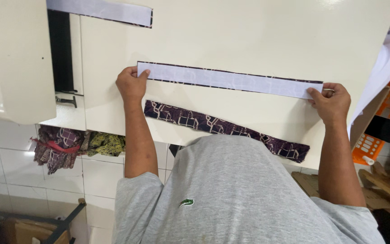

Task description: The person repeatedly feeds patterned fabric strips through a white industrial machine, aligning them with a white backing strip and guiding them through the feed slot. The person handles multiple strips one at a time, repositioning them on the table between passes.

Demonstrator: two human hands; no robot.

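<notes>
Now both hands, left (132, 84) and right (331, 101), pinch shut on the white strip's (229, 80) 2 ends.

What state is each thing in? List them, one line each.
White strip: flat on the table, stretched between both hands, dark fabric edging showing under it.
Left hand: pressing the strip's left end.
Right hand: pinching the strip's right end.
Patterned strip: lying loose and slightly wavy, nearer the person, untouched.
Second white strip: flat at the table's far edge, untouched.
Fabric pile: crumpled below the table.
</notes>
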